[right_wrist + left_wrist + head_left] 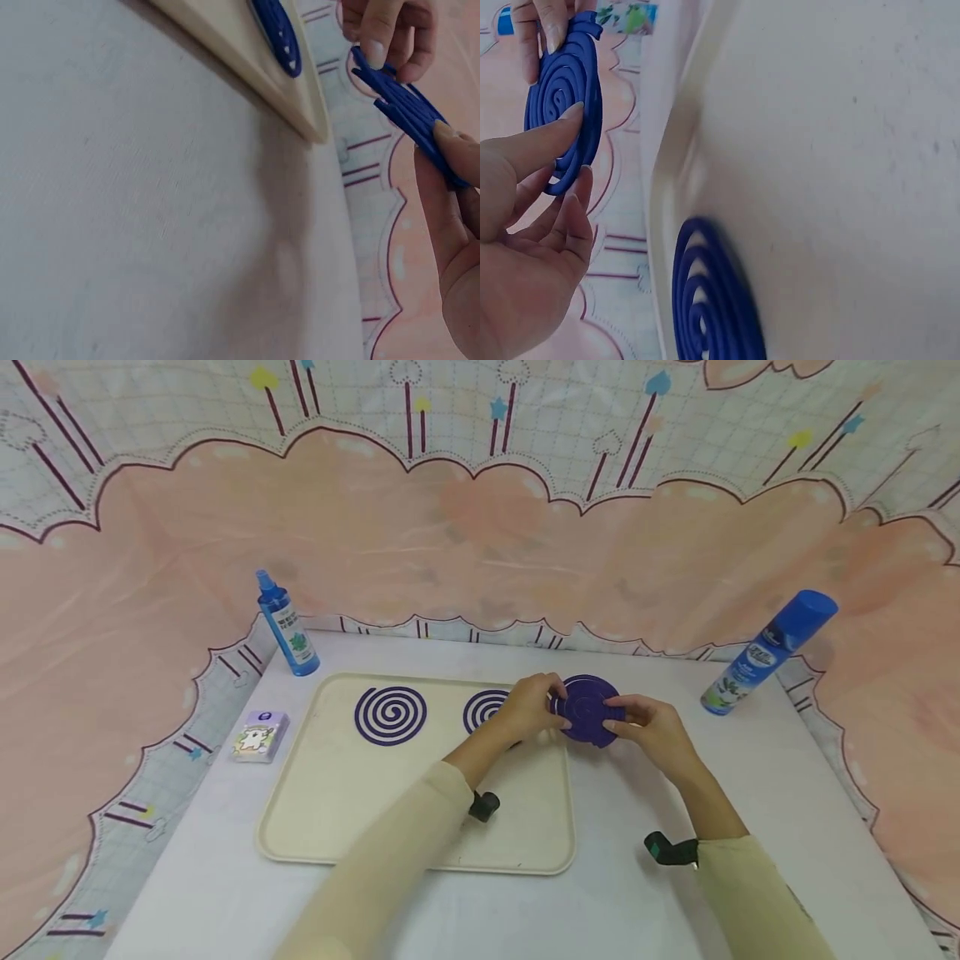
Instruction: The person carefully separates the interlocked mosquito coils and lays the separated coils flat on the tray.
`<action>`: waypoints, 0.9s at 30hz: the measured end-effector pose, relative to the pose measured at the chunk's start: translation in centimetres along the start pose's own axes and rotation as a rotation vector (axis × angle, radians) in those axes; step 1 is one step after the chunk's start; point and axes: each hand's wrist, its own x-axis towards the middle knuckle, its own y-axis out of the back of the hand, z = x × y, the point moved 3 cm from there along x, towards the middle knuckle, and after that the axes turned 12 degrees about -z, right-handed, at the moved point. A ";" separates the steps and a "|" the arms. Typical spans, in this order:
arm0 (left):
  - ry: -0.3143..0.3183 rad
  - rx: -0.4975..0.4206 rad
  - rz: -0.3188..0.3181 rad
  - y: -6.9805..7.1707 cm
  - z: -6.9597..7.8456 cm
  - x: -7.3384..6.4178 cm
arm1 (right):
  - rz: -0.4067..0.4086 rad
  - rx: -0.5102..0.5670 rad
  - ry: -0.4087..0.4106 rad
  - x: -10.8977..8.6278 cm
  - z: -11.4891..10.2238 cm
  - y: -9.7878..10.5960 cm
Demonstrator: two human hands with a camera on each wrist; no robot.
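Note:
Both hands hold a round stack of dark blue mosquito coils (588,714) above the table, just past the tray's right edge. My left hand (531,708) pinches its left side, with the thumb on the flat face in the left wrist view. At the opposite edge, my right hand (660,733) grips the stack between thumb and fingers. Edge-on in the right wrist view, the layers of the coils (412,112) spread slightly apart at one end. A single coil (391,716) lies flat on the cream tray (352,814). Another coil (480,706) lies beside it, partly covered by my left hand.
A blue spray bottle (291,631) stands behind the tray's left corner, with a small box with a cartoon animal (258,737) in front of it. At the right rear is a blue aerosol can (765,656). Patterned cloth (480,552) hangs behind the white table (600,902).

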 end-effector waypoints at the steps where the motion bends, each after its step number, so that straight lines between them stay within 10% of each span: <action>1: 0.003 -0.010 0.007 0.3 -0.2 -0.2 | -0.002 0.007 0.010 0.3 -0.2 -0.2; 27: -0.022 -0.219 0.219 7.6 -2.6 -8.5 | -0.008 0.112 0.245 4.2 -7.1 -5.2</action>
